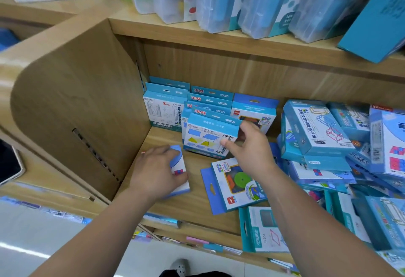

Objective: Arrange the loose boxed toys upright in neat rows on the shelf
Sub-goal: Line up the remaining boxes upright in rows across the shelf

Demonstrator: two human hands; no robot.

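At the back left of the wooden shelf (157, 202) stand several blue-and-white boxed toys upright in rows. My right hand (249, 147) grips the right edge of the front upright box (206, 138), which shows blue and yellow shapes. My left hand (153, 171) holds a small blue-and-white box (180, 170) lying on the shelf floor, fingers curled over it. Another upright box (165, 110) stands at the far left against the side wall. A flat box with coloured discs (234, 183) lies just below my right hand.
A jumbled heap of blue boxes (324, 127) fills the shelf's right side. A flat teal box (260, 230) overhangs the front edge. The wooden side panel (83, 106) closes the left. Clear plastic cases (258, 0) stand on the shelf above.
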